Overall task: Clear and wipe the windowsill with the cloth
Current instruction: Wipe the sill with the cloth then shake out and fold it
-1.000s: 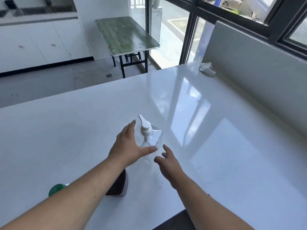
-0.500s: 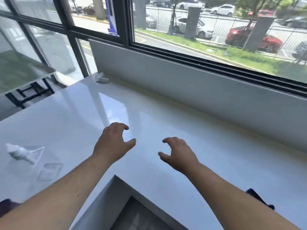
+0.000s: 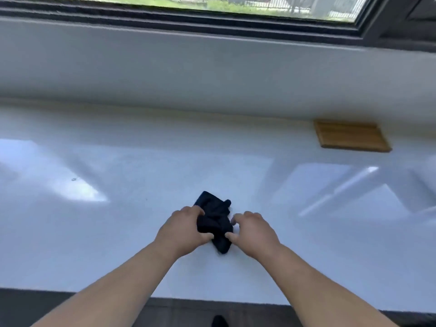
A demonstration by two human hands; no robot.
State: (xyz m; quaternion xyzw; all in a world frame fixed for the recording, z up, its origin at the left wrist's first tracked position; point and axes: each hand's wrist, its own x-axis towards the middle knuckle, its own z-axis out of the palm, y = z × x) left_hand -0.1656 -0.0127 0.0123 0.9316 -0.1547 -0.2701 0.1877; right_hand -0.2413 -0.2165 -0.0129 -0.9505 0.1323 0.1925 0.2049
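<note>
On the sill: dark cloth (image 3: 214,220) lies bunched on the white windowsill (image 3: 118,232), near its front edge
Risk: wooden board (image 3: 351,136) by the back wall may block a wipe or get knocked if not cleared
Left hand (image 3: 182,231): curled, fingers and thumb pinching the cloth's left side
Right hand (image 3: 253,232): half open, thumb touching the cloth; grip cannot be told
</note>
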